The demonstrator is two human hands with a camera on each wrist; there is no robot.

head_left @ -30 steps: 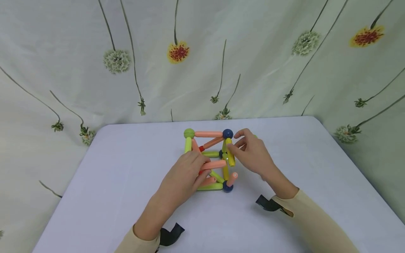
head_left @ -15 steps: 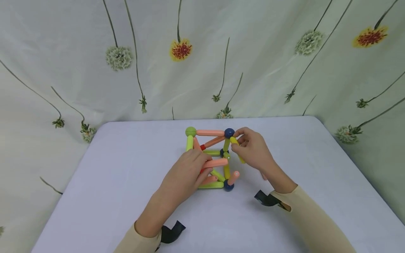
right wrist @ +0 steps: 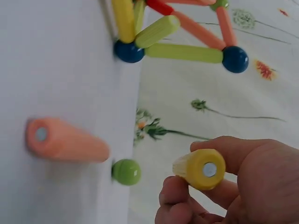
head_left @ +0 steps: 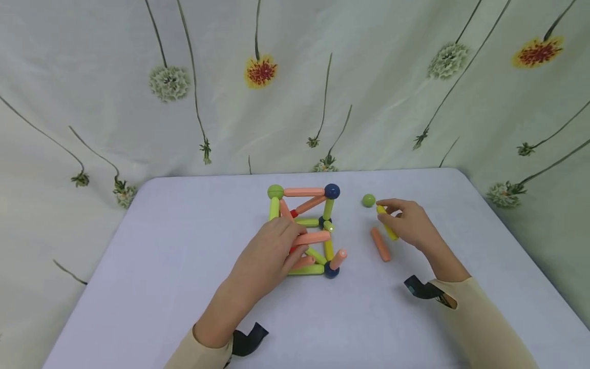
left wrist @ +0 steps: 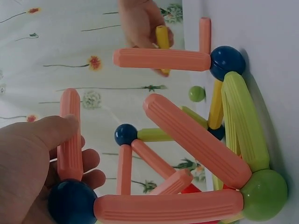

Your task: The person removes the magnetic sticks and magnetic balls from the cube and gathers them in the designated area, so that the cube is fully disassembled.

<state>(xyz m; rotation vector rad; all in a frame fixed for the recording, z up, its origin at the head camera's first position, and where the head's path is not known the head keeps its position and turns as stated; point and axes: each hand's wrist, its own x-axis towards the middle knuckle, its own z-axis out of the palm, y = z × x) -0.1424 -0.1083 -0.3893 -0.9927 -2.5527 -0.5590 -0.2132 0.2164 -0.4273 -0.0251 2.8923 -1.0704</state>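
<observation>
My left hand (head_left: 269,251) pinches a salmon-pink magnetic stick (left wrist: 70,140) between thumb and fingers; its end meets a dark blue ball (left wrist: 72,203) at the top of a stick-and-ball frame. Green, yellow and pink sticks with blue and green balls make up this frame, which stands on the table. Away to its right, my right hand (head_left: 412,225) pinches a yellow magnetic stick (right wrist: 205,169), whose end shows a metal disc. Near that hand, a loose pink stick (head_left: 380,245) and a loose green ball (head_left: 368,200) lie on the table.
The table (head_left: 152,266) has a white cover. Behind it hangs a pale cloth (head_left: 378,113) with printed flowers. A pink stick (head_left: 338,259) juts up from the frame's near right blue ball (head_left: 331,270).
My right hand has drawn the yellow stick away from the frame's far right blue ball and moved right, uncovering the loose pink stick and green ball. My left hand has stayed in place.
</observation>
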